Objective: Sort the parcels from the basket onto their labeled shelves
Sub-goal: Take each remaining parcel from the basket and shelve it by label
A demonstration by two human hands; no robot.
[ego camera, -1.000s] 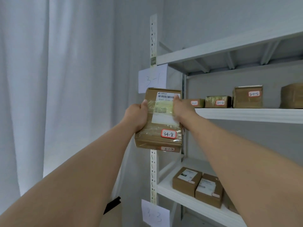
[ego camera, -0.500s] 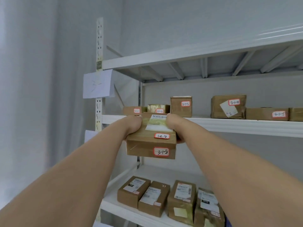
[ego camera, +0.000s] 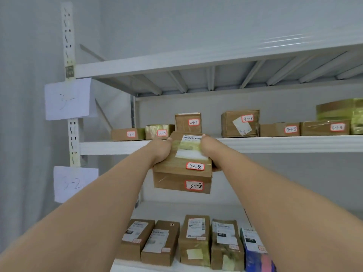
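Holding the 3-1-8 parcel (ego camera: 182, 165) at centre frame, your left hand (ego camera: 160, 152) and right hand (ego camera: 209, 152) clamp its sides, fingers curled round. Risk: the 3-1 shelf (ego camera: 284, 144) edge lies just beyond; pushing forward could knock the 3-1-3 box (ego camera: 188, 122) behind.

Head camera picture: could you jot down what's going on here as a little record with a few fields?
Held: brown parcel, labels reading 3-1-8
Left hand: grips the parcel's left side
Right hand: grips its right side
Position: in the air, in front of the middle shelf
Shelf sign: 3-1
Already there: parcels 3-1-1 to 3-1-5, and more
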